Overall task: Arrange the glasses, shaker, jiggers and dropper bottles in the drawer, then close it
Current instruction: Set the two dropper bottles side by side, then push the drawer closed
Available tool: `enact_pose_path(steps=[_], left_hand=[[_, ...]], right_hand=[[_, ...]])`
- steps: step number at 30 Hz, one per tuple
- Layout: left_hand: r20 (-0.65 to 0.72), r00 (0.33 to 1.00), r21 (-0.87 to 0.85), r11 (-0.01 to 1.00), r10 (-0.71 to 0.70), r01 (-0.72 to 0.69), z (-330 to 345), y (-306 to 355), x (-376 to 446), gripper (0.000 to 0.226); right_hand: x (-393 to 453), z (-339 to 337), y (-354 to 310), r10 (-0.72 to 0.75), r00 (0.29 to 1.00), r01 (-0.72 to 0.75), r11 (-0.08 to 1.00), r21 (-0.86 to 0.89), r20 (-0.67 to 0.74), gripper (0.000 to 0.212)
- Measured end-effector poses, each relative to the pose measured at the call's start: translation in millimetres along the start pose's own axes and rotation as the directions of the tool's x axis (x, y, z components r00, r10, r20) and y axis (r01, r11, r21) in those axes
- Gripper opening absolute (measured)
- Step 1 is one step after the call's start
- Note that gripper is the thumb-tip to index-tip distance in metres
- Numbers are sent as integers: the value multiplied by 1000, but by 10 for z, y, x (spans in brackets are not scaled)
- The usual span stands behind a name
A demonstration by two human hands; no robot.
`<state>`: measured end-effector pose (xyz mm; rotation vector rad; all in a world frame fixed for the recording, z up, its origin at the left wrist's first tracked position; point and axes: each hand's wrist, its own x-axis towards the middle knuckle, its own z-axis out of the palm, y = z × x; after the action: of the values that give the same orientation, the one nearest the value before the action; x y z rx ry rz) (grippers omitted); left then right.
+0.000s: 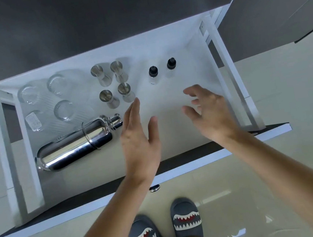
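Note:
The white drawer [170,108] is pulled out below me. Several clear glasses [62,108] stand at its left. The chrome shaker [75,146] lies on its side near the front left. Several steel jiggers [107,97] stand upright in the middle. Two dropper bottles [153,74] with black caps stand at the back right. My left hand [140,140] hovers open over the drawer's middle, fingertips close to the nearest jigger. My right hand [208,113] hovers open over the bare right part, fingers curled. Neither hand holds anything.
The drawer's dark-topped front panel [197,164] runs across below my wrists, with a small metal knob [154,188]. White slide rails [232,80] flank the drawer. A dark countertop [79,19] lies above. My feet in shark-pattern slippers [186,220] stand on glossy cream floor.

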<state>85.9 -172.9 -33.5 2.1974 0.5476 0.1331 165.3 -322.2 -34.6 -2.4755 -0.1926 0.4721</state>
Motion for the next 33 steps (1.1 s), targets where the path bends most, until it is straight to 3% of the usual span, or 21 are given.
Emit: enact_pose_path(steps=[3,5,9,15,21,26,33], left_hand=[[20,995,210,973,95,-97,-313,-201,-515,47],[68,987,417,894,149,-164,-494,-409,-742,50],[134,990,602,798,-46,-45,-777,-669,-1052,68],[13,956,542,805,-294,240,-906,-748,-1141,97],[-63,859,301,811,-508,501,-943,-668,-1058,132],[-50,841,284,799,-539,530,-979,-625,-859,138],[-40,840,347,781,-542,520,-1004,-537,-480,126]], right_hand=[[-575,167,-89,-215,977,213,967,-137,-4,28],[-844,293,-153,-323,946,310,911,-272,-5,36],[-1166,461,-223,-370,922,378,805,-458,110,59],[-1191,516,-251,-283,937,350,758,-551,205,73],[-1120,517,-332,-207,961,274,784,-557,182,79],[-976,520,-405,-176,972,232,812,-536,155,84],[-692,535,-558,-98,991,131,859,-495,92,92]])
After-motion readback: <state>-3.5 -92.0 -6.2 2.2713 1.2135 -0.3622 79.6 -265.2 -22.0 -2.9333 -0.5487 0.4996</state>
